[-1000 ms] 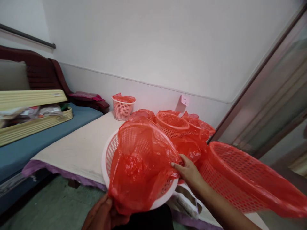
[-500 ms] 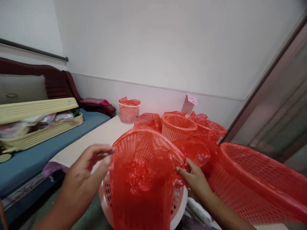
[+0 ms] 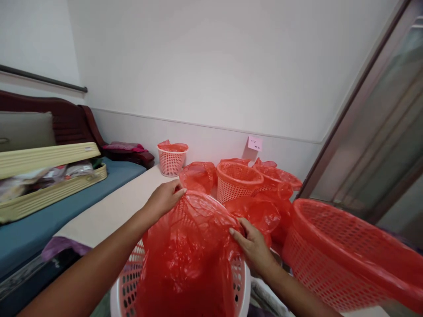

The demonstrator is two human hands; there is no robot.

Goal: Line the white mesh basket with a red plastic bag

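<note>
A thin red plastic bag point(image 3: 185, 251) is spread over a white perforated basket point(image 3: 129, 281) right in front of me. My left hand point(image 3: 165, 199) pinches the bag's edge at the far side of the basket, thumb against fingers. At the right side, my right hand point(image 3: 254, 246) grips a gathered part of the bag between thumb and fingers. Shiny folds of the bag hide most of the basket's middle; its holes show at left and right.
Beyond are a small lined basket point(image 3: 172, 162), another basket point(image 3: 236, 187), and loose red bags point(image 3: 254, 211). A large red basket point(image 3: 343, 259) stands at right. A pink note point(image 3: 255, 143) is by the wall. An open cream case point(image 3: 59, 189) lies on the blue bed at left.
My left hand has moved right and away from me and now pinches the bag's far edge. The right hand keeps its grip. The basket has shifted slightly left in view.
</note>
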